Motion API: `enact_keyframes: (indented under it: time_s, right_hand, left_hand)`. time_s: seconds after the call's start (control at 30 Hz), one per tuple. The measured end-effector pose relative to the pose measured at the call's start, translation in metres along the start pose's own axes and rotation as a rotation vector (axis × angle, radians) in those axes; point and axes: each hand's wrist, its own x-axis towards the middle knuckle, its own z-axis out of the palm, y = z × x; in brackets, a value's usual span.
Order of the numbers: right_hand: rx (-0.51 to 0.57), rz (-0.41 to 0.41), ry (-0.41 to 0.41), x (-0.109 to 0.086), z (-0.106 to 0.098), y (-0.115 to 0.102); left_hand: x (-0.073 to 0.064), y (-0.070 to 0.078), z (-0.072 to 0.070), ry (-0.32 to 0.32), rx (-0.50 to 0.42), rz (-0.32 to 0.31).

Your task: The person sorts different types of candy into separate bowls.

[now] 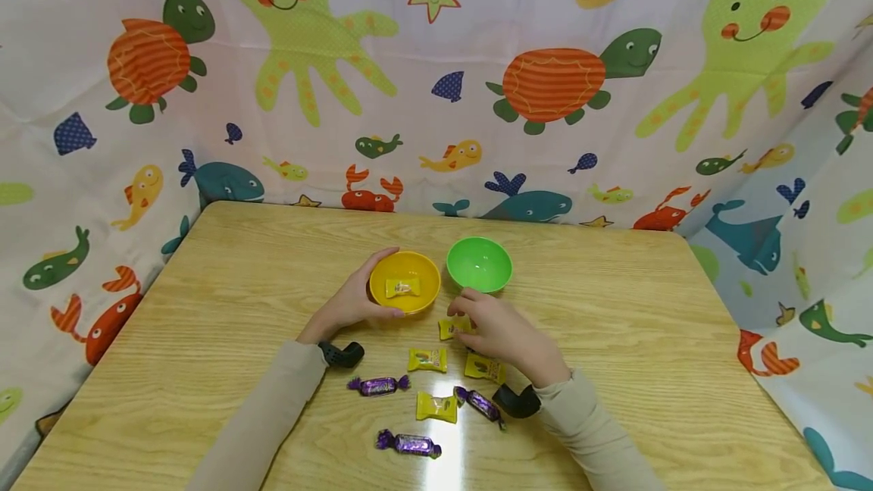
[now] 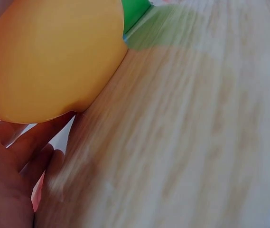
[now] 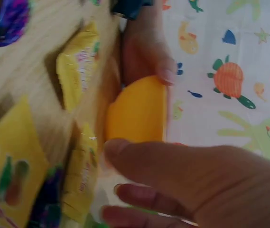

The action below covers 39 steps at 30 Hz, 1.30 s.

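Note:
My left hand [image 1: 349, 300] holds a yellow-orange bowl [image 1: 424, 273] from its left side, thumb at the near rim and fingers round the far side. Inside the bowl lies one yellow-wrapped candy [image 1: 402, 287]. Its smooth outer wall fills the upper left of the left wrist view. Just right of the bowl, my right hand [image 1: 508, 330] hovers over another yellow candy [image 1: 447, 328], partly covering it. In the right wrist view the thumb [image 3: 144, 154] and fingers stand apart, with that candy [image 3: 82, 178] beyond their tips. A green bowl [image 1: 480, 264] stands behind the right hand.
Nearer to me lie more yellow candies [image 1: 427, 359] and several purple twist-wrapped candies [image 1: 378, 386], one partly under the right hand. Black wrist devices [image 1: 344, 354] sit at both cuffs. A curtain with sea animals [image 1: 436, 44] hangs behind the wooden table [image 1: 614, 309].

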Motion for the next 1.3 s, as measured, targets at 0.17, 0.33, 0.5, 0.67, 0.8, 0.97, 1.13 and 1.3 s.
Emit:
enact_keyframes:
  time_s: [0.17, 0.33, 0.5, 0.67, 0.8, 0.97, 1.13, 1.3]
  right_hand:
    - [-0.089, 0.032, -0.031, 0.000, 0.009, -0.002]
    - [-0.145, 0.030, -0.017, 0.001, 0.013, 0.000]
    - [-0.141, 0.030, -0.002, 0.002, 0.018, 0.002]
    - [-0.132, 0.018, 0.010, 0.003, 0.018, 0.003]
    - [-0.115, 0.005, 0.011, 0.003, 0.016, 0.002]
    - [-0.068, -0.019, 0.030, 0.004, 0.007, -0.002]
    - [-0.024, -0.036, 0.051, 0.007, -0.007, -0.008]
    - [-0.022, -0.049, 0.080, 0.013, -0.020, -0.014]
  left_hand:
    - [-0.001, -0.002, 0.001, 0.005, -0.020, -0.004]
    - [0.000, -0.001, 0.001, 0.006, -0.025, -0.011]
    - [-0.002, 0.000, 0.000, 0.002, -0.025, -0.010]
    - [-0.003, 0.001, -0.001, -0.001, -0.026, -0.015]
    - [-0.002, -0.001, -0.001, -0.005, -0.030, -0.005]
    - [-0.001, -0.001, -0.001, 0.000, -0.037, -0.007]
    - [-0.001, 0.000, 0.000, -0.002, -0.035, -0.030]
    - [-0.001, 0.000, 0.000, -0.008, -0.035, -0.020]
